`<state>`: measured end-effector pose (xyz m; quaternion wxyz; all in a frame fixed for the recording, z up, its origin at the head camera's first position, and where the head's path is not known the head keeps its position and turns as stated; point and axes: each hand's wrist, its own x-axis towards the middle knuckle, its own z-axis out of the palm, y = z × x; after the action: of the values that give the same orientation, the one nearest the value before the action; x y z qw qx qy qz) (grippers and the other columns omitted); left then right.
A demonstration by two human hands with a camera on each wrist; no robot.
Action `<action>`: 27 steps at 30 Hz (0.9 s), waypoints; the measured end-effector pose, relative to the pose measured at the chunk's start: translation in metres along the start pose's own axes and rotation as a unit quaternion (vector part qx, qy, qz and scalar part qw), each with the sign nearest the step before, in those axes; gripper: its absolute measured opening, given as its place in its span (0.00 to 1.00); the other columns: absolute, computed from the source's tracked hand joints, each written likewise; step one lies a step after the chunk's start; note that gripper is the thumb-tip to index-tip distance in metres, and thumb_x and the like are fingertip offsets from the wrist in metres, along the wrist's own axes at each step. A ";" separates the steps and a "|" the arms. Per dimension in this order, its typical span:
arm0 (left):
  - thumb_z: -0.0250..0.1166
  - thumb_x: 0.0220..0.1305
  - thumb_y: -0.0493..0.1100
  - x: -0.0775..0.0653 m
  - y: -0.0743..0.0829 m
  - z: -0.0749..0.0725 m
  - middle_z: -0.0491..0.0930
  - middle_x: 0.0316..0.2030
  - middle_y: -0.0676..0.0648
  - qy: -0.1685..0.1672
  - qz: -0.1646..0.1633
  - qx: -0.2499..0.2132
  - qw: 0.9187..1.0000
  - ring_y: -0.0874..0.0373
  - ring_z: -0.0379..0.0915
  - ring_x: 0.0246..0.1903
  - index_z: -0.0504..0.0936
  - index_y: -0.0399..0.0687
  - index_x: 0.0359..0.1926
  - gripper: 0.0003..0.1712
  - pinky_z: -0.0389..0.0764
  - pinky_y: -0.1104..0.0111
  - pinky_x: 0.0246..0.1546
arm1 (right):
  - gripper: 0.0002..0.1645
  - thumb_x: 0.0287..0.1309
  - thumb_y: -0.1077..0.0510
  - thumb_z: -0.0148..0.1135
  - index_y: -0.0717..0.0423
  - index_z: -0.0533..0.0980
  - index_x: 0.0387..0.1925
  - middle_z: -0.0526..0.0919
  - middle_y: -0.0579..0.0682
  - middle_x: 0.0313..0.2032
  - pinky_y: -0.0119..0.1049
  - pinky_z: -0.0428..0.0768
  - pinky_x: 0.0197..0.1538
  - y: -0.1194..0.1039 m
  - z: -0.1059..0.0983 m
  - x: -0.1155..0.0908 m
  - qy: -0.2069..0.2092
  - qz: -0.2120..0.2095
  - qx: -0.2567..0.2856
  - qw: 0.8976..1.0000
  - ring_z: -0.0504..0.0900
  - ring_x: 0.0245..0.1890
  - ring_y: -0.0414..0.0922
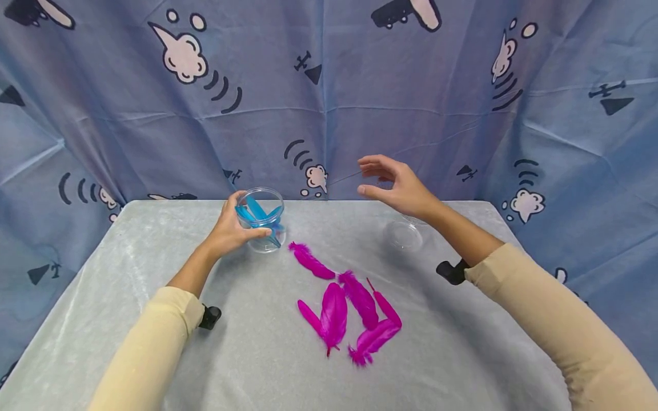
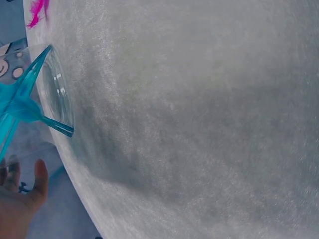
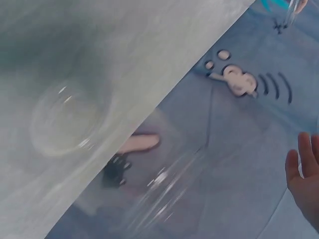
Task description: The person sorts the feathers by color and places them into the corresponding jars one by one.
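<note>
Since the blue curtain printed with cartoon puffs [image 1: 277, 68] hangs just behind the tabletop covered in pale grey, plush-looking cloth [image 1: 247, 342], anything pushed over the far edge could, I'd say, drop out of sight there. The ribbed-looking cream sleeve on the right [image 1: 545, 319] reaches across, and the right hand [image 1: 390, 180] floats in the air, fingers loosely bent, nothing in them. The left hand [image 1: 229, 227] is wrapped round a clear, round-walled jar [image 1: 257, 246] near the far edge, thumb across its front; I can't tell whether its base touches the cloth. Too slack a hold on that smooth wall might let it slip or tip, and the contents would spill. A second clear jar [image 1: 405, 235] stands below the right forearm; being see-through, it would be easy to miss and knock with a careless drop of the arm. Glass or plastic, I can't say for either. Inside the first jar, slim bright-blue feathers [image 1: 257, 208] cross at angles. Mid-tabletop lie the loose magenta feathers [image 1: 334, 314], flat-vaned and pointed, some fluffy at one end, light enough that a draught or brushing sleeve could scatter them
</note>
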<state>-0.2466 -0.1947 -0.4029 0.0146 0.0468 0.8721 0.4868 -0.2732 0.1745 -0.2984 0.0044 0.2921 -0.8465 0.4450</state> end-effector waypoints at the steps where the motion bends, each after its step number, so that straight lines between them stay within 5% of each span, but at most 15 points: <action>1: 0.78 0.54 0.48 0.000 0.001 0.000 0.50 0.72 0.32 0.000 0.001 0.000 1.000 0.38 0.49 0.72 0.41 0.45 0.78 0.64 0.56 0.44 0.70 | 0.33 0.61 0.57 0.68 0.54 0.69 0.67 0.74 0.54 0.64 0.53 0.67 0.66 0.003 -0.004 -0.003 0.005 0.002 -0.013 1.000 0.71 0.65 0.52; 11: 0.78 0.53 0.46 0.000 0.002 0.000 0.50 0.72 0.32 0.000 0.004 -0.009 1.000 0.38 0.49 0.71 0.42 0.44 0.77 0.64 0.57 0.45 0.69 | 0.49 0.59 0.47 0.70 0.43 0.57 0.76 0.58 0.50 0.75 0.65 0.54 0.70 0.041 -0.028 -0.032 0.028 0.093 -0.099 0.990 0.54 0.75 0.54; 17: 0.78 0.54 0.47 0.001 0.001 0.003 0.49 0.72 0.33 -0.003 -0.001 -0.012 1.000 0.38 0.49 0.71 0.42 0.45 0.77 0.64 0.57 0.44 0.69 | 0.61 0.51 0.42 0.75 0.34 0.48 0.78 0.45 0.49 0.78 0.73 0.52 0.66 0.069 -0.034 -0.051 0.047 0.152 -0.107 0.981 0.46 0.76 0.57; 27: 0.79 0.52 0.48 -0.001 0.002 0.000 0.51 0.72 0.33 0.002 -0.001 0.004 1.000 0.38 0.50 0.71 0.43 0.46 0.77 0.64 0.57 0.44 0.69 | 0.68 0.45 0.47 0.81 0.44 0.47 0.79 0.50 0.58 0.76 0.69 0.53 0.68 0.092 -0.033 -0.067 0.060 0.167 -0.102 0.979 0.50 0.75 0.60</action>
<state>-0.2456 -0.1938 -0.4011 0.0129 0.0452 0.8741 0.4834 -0.2720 0.2722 -0.3655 0.0106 0.1170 -0.9226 0.3673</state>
